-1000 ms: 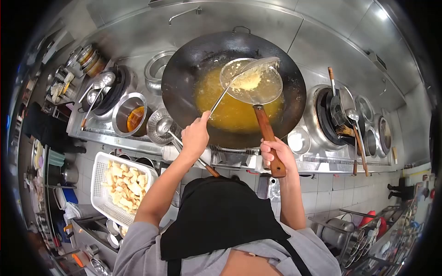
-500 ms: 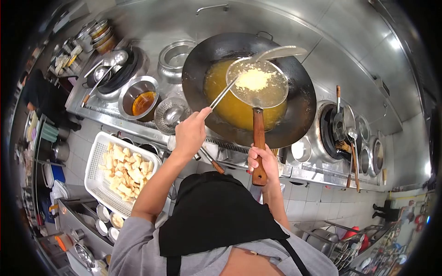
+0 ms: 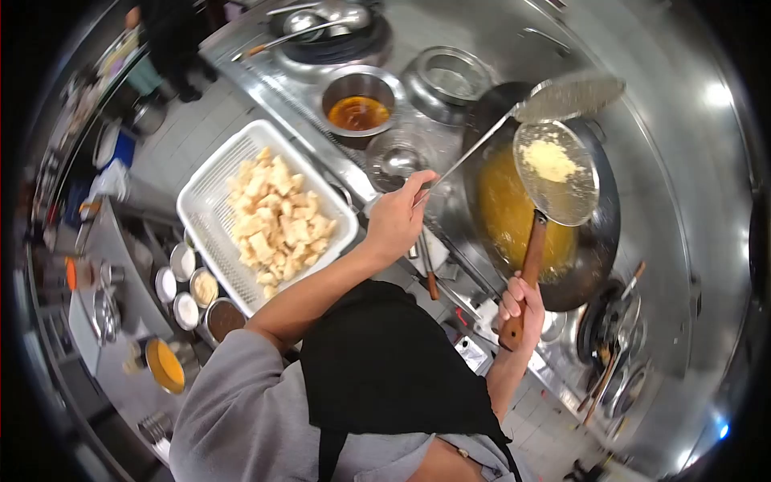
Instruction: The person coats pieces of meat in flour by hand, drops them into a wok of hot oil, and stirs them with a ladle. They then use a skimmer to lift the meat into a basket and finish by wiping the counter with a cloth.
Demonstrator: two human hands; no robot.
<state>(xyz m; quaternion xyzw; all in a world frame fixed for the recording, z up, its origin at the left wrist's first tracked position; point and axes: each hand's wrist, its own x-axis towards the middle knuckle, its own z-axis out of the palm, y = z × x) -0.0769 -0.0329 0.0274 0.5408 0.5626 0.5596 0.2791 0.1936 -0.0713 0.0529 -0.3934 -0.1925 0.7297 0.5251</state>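
Note:
My left hand (image 3: 397, 218) is closed on the thin metal handle of a flat skimmer (image 3: 574, 98), whose mesh head is raised over the wok's upper side. In my right hand (image 3: 520, 301) is the wooden handle of a round mesh strainer (image 3: 574, 189), held over the wok. Pale yellow crumbs (image 3: 549, 161) lie in the strainer. Below it, yellow liquid (image 3: 514, 213) fills the bottom of the large dark wok (image 3: 598, 281).
A white basket (image 3: 210, 173) of pale fried pieces (image 3: 277, 217) stands at left. A metal pot (image 3: 359, 100) with brown liquid and a perforated bowl (image 3: 397, 161) sit on the counter. Small ingredient bowls (image 3: 185, 309) are lower left. A person (image 3: 173, 40) stands upper left.
The view has turned, bringing the basket closer to the middle and the wok to the right. The skimmer head now extends farther beyond the strainer. Both hands keep their holds.

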